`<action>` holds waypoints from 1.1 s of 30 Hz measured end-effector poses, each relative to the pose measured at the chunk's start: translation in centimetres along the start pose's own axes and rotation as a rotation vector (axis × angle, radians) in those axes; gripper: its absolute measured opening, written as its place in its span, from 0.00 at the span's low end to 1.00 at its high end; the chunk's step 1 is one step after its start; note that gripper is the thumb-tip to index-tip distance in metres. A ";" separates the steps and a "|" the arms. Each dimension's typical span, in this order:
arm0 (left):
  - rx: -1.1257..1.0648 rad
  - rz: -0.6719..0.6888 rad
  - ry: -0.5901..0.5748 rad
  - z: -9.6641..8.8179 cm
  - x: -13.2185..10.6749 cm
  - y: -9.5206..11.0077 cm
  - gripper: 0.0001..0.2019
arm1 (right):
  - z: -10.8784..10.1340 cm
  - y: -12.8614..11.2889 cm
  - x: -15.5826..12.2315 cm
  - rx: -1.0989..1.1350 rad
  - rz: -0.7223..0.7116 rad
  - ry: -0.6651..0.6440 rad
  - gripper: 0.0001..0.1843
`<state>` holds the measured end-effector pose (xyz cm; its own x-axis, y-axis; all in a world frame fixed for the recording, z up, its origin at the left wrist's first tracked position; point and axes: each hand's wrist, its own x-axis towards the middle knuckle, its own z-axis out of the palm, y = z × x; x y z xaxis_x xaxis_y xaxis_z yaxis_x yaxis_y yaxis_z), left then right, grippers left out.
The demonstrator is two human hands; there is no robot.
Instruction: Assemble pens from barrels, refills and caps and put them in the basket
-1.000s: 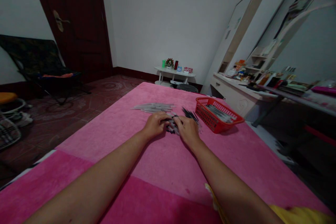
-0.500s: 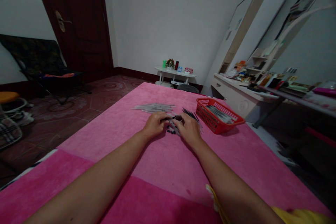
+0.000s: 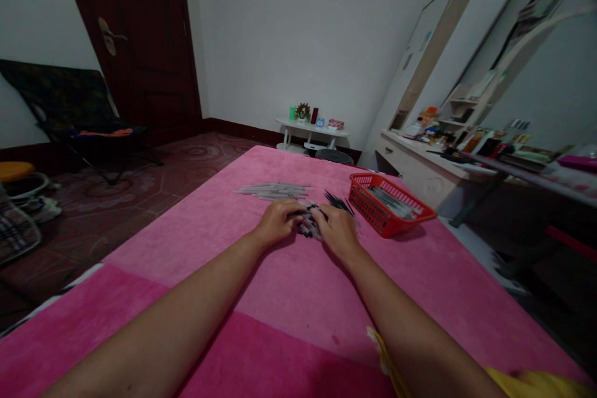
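Observation:
Both of my hands rest side by side on a pink cloth [image 3: 289, 286] covering the table. My left hand [image 3: 276, 221] and my right hand [image 3: 336, 229] have their fingers curled over a small heap of pens with black caps [image 3: 308, 225] lying between them. What each hand grips is too small to make out. A row of pale grey pens [image 3: 275, 190] lies just beyond my left hand. A bunch of black pieces [image 3: 338, 201] lies beyond my right hand. A red plastic basket [image 3: 389, 204] with several pens in it stands to the right.
A dark door [image 3: 135, 37] and a folding chair [image 3: 69, 118] are at the back left. A small white table [image 3: 310, 130] stands against the far wall. A dresser [image 3: 420, 161] and a cluttered shelf [image 3: 513, 149] line the right side.
My hands stay over the pen heap with only small finger movements; the right hand's fingers have drawn slightly closer to the left hand. The view shifted a little.

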<state>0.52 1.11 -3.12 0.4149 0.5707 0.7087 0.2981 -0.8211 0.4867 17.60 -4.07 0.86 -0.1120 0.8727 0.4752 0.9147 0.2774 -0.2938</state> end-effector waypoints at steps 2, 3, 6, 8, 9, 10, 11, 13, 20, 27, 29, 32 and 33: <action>-0.006 -0.013 0.011 0.0 0.0 0.0 0.08 | -0.1 -0.1 0.0 0.013 -0.010 0.013 0.14; -0.009 -0.020 0.017 -0.1 0.0 0.0 0.08 | -0.1 -0.1 0.0 0.018 -0.018 0.012 0.13; -0.012 -0.017 0.014 -0.1 0.0 0.0 0.08 | -0.2 -0.2 0.0 0.008 -0.017 -0.016 0.15; -0.014 -0.015 0.007 -0.1 0.0 0.0 0.08 | -0.2 -0.1 0.0 -0.003 -0.005 -0.019 0.19; -0.017 -0.019 0.007 -0.1 0.0 0.0 0.08 | -0.2 -0.1 0.0 0.001 -0.004 -0.010 0.18; -0.022 -0.025 0.008 -0.1 0.0 0.0 0.08 | -0.1 -0.1 0.0 0.011 -0.011 0.000 0.17; -0.026 -0.031 0.009 -0.1 0.0 0.0 0.08 | -0.1 0.0 0.0 0.024 -0.024 0.010 0.15; -0.029 -0.038 0.006 -0.1 0.0 0.1 0.08 | -0.1 0.1 0.0 0.037 -0.056 0.018 0.12; -0.022 -0.044 -0.004 -0.1 0.1 0.3 0.08 | -0.3 0.0 -0.1 0.020 -0.033 0.010 0.18; 0.041 -0.001 -0.024 0.0 0.0 0.0 0.08 | -0.2 -0.2 0.0 0.008 -0.013 -0.017 0.17; 0.069 -0.003 -0.017 -0.1 0.0 0.1 0.08 | -0.1 -0.3 0.0 0.023 0.019 -0.026 0.18; 0.094 -0.027 0.010 -0.4 0.0 0.3 0.08 | 0.0 -0.4 -0.1 0.055 0.058 -0.044 0.22; 0.097 -0.043 0.029 -0.5 0.0 0.3 0.08 | 0.1 -0.4 -0.1 0.063 0.067 -0.047 0.22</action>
<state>0.20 0.87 -2.74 0.3754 0.6035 0.7035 0.3977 -0.7904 0.4658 17.20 -4.24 0.87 -0.0707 0.9077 0.4137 0.8948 0.2410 -0.3759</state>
